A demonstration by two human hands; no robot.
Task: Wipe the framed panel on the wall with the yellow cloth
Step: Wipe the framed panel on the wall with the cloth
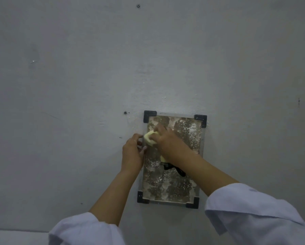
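A framed panel [173, 188] hangs on the grey wall, held by black corner brackets; its mottled brown surface is speckled with white dust. My right hand [167, 142] presses a bunched yellow cloth [149, 137] against the panel's upper left area. A bit of the cloth also shows below my right wrist, beside something black. My left hand [133, 152] grips the panel's left edge, fingers curled around it, just left of the cloth.
The grey wall [77, 85] fills the view. A small screw [125, 112] sits just left of the panel's top corner, another screw [138, 5] is high above. A pale ledge [15, 236] shows at the bottom left.
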